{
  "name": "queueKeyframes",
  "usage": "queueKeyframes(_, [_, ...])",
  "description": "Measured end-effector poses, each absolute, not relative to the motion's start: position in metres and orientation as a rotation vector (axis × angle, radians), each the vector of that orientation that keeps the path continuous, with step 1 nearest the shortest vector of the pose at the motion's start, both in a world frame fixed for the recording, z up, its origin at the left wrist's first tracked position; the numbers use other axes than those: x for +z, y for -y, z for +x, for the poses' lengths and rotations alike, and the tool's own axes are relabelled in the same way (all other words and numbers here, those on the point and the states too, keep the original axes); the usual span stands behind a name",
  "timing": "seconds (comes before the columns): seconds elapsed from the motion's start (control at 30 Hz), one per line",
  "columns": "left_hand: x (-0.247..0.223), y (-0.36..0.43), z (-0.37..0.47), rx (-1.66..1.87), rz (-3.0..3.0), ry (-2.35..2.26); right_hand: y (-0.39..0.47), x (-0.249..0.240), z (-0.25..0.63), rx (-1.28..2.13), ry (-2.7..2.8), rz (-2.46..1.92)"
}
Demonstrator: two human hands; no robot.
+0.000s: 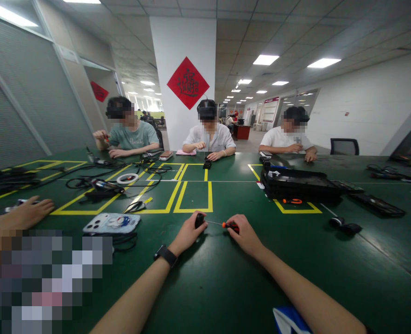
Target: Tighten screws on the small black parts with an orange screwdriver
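My left hand, with a dark watch on its wrist, is closed around a small black object whose kind I cannot make out. In my right hand is a screwdriver with an orange and black handle, gripped by the fingers. Its thin metal shaft lies nearly level and points left at the black object. Whether the tip touches the object or sits in it is too small to tell. Both hands are just above the green table, in front of the yellow tape marks.
A phone and a coiled black cable lie left of my hands. Another person's hand rests farther left. Black trays, orange-handled pliers and a dark strap-like item lie right. Three people sit opposite.
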State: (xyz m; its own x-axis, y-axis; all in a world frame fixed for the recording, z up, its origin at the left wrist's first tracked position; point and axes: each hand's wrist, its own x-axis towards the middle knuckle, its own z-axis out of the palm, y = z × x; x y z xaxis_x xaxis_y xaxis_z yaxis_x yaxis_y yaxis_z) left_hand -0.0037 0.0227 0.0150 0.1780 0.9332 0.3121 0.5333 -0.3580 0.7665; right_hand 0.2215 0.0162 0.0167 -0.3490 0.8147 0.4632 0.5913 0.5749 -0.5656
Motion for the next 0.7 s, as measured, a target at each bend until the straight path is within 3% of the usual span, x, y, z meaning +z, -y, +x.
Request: queueKeyframes(0.7, [0.0126, -0.0223, -0.0030, 1.073, 1.988, -1.380, -0.0127, 0.0179, 0.2192, 0.410, 2.091, -1.124])
